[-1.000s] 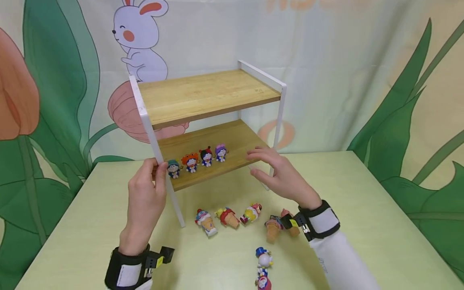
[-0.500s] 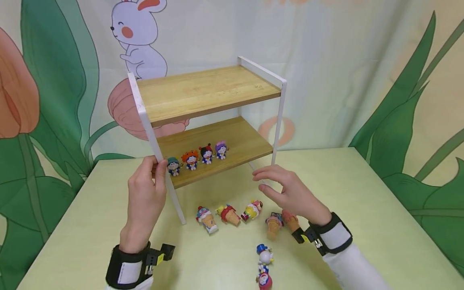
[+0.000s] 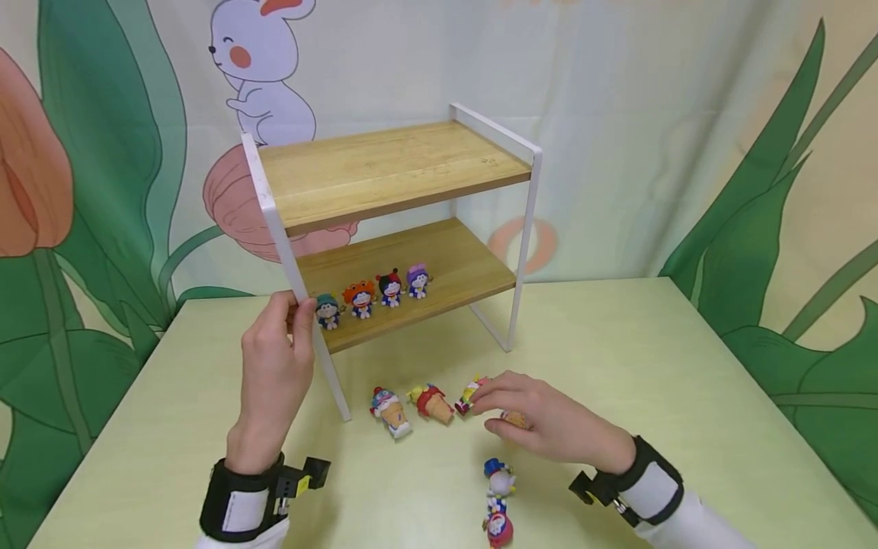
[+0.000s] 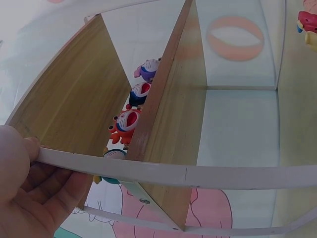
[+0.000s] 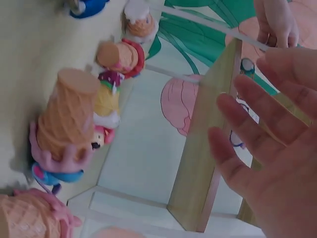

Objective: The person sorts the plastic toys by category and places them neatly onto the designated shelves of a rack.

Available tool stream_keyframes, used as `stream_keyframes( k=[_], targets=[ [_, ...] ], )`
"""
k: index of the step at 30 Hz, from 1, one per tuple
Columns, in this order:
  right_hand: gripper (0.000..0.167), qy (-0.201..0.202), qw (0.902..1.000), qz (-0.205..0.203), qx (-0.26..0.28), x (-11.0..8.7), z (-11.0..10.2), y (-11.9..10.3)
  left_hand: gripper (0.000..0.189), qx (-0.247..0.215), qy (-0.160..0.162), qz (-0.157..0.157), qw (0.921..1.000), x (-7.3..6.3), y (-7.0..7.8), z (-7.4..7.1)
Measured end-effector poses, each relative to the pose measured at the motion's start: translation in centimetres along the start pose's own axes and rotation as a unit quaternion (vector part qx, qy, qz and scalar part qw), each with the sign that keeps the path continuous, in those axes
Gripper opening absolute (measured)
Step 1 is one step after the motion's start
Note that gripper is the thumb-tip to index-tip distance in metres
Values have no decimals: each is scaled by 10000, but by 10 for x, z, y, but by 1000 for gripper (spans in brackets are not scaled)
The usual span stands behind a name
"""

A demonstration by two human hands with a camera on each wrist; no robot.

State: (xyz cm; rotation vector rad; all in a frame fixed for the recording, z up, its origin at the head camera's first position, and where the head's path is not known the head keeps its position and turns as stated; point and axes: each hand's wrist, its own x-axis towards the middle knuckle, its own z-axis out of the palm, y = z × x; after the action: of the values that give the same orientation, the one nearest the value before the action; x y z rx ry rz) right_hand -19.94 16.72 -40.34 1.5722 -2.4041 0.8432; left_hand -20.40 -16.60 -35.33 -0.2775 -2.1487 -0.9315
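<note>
My left hand (image 3: 277,366) grips the white front left post (image 3: 281,244) of a two-tier wooden shelf rack (image 3: 398,171), thumb in front. On its lower board sit several small figurines in a row: one in a green hat (image 3: 328,313), an orange crab hat (image 3: 360,299), a black-and-red hat (image 3: 389,290) and a purple hat (image 3: 418,281). My right hand (image 3: 549,419), fingers loosely bent and holding nothing, hovers over the ice-cream-cone figurines at right. The right wrist view shows a pink-topped cone figurine (image 5: 69,119) and another cone figurine (image 5: 34,215), both mostly hidden in the head view.
Before the rack lie a cone figurine with a blue face (image 3: 391,412), a red-and-yellow cone figurine (image 3: 434,404) and a yellow-bodied figurine (image 3: 469,398). Nearer me are a white duck figurine in a blue hat (image 3: 501,480) and a pink round-headed figurine (image 3: 498,528). A printed curtain (image 3: 617,137) hangs behind.
My right hand has come down from beside the lower board to just above the cone figurines, now covering them in the head view. The left hand keeps its hold on the post.
</note>
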Motion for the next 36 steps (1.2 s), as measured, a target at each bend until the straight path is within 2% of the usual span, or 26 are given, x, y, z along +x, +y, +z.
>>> stream_keyframes(
  k=[6, 14, 20, 25, 29, 36],
  targets=[
    [13, -881, 9960, 20, 113, -1, 12, -8, 16, -34, -7, -34, 10000, 0, 1, 0],
    [13, -1825, 9810, -96, 654, -2, 29, -19, 16, -24, -25, -65, 10000, 0, 2, 1],
    [14, -2392, 9694, -289, 465, -4, 35, -27, 17, -1, -24, -124, 9999, 0, 2, 1],
    [21, -2920, 9559, -298, 68, -6, 34, -33, 17, 3, -31, -118, 9999, 0, 1, 1],
    [23, -3155, 9487, -199, -99, -8, 33, -36, 17, 1, -29, -111, 9999, -1, 1, 1],
    [21, -3165, 9479, -236, -263, -10, 37, -38, 17, -20, -40, -112, 9999, 0, 0, 0]
  ],
)
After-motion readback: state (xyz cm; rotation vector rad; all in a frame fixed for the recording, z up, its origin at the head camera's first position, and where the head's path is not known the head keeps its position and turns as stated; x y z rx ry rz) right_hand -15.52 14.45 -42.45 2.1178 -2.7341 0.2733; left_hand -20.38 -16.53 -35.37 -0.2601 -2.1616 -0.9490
